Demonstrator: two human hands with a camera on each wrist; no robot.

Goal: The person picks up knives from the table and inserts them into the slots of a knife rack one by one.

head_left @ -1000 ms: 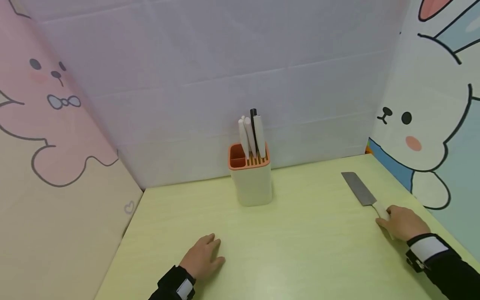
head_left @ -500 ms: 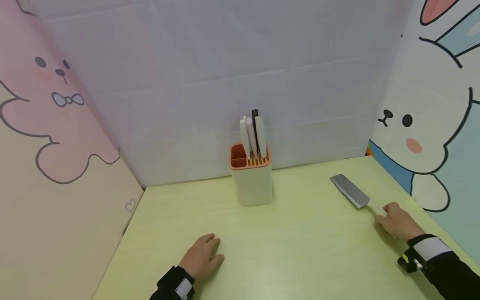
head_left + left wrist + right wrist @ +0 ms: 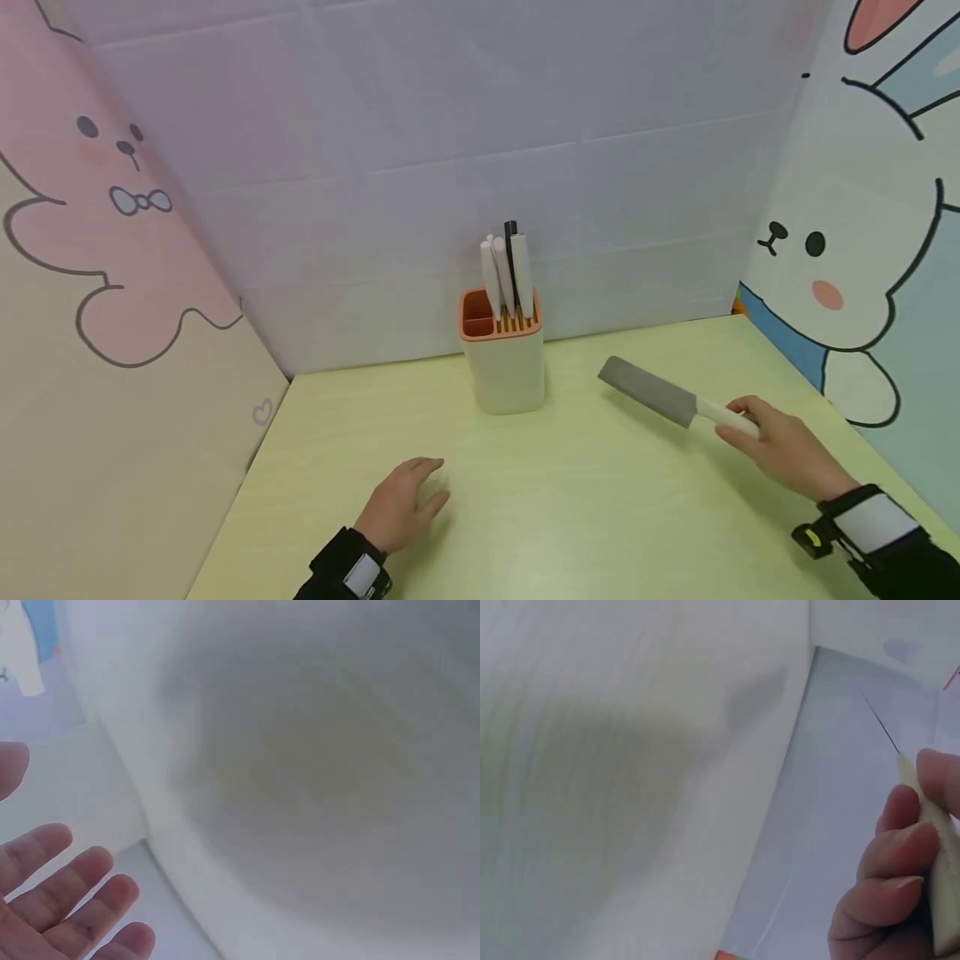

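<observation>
A kitchen cleaver [image 3: 648, 390] with a broad grey blade and a white handle is in my right hand [image 3: 787, 446], raised off the table at the right, its blade pointing left toward the back. In the right wrist view, fingers and thumb wrap the handle [image 3: 946, 900], and the blade appears edge-on as a thin line. My left hand [image 3: 401, 507] hovers low over the table's front left, holding nothing, fingers loosely extended. The left wrist view also shows its spread fingers [image 3: 97, 900]. Mid-back stands a white knife block [image 3: 504, 379] with an orange top.
Several white handles [image 3: 504, 279] and one black handle [image 3: 512, 250] stick up from the block's slots; a square compartment lies on its left. The pale yellow table [image 3: 570, 500] meets a whitish back wall [image 3: 375, 208]. Cartoon-printed panels flank both sides.
My right hand has lifted the cleaver off the table, and its blade has swung left toward the knife block. The left hand has risen slightly; the block stays put.
</observation>
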